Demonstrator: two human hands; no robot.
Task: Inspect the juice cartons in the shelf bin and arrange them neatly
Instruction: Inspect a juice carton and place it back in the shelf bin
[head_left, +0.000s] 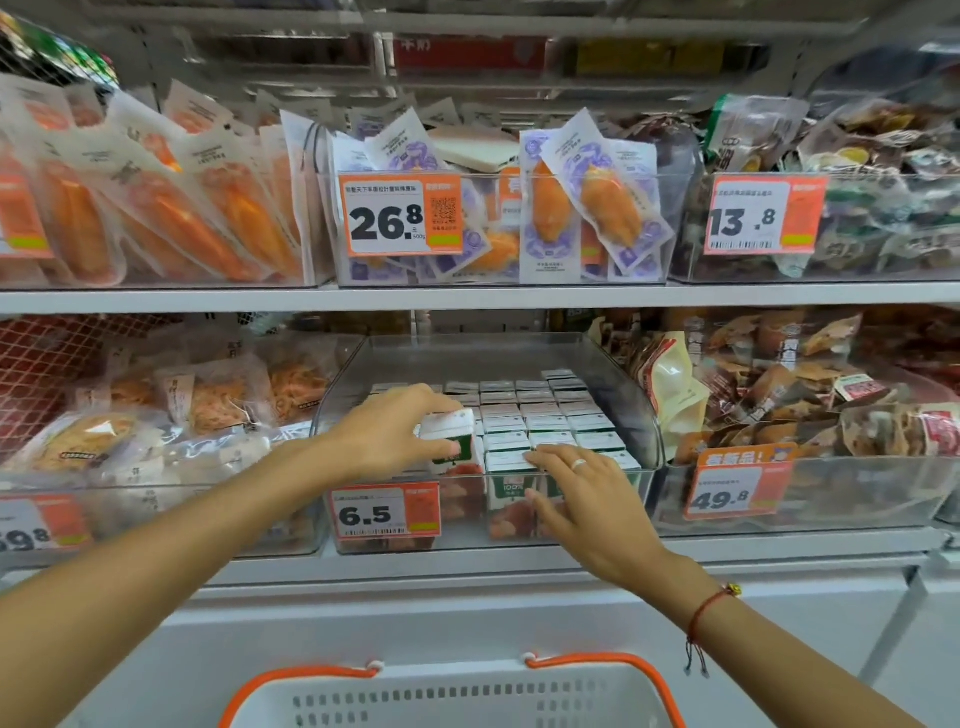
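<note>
Left hand of mine grips one juice carton, standing tall, at the front left of the shelf bin. Right hand lies flat and open on the front row, just right of that carton, so the left one is nearer.

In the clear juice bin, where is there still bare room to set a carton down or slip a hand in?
Bare floor shows at the back of the clear bin, behind the last row of juice cartons up to the rear wall. The front and middle are packed in tight rows. The left hand grips a raised carton at front left; the right hand rests on the front row.
</note>
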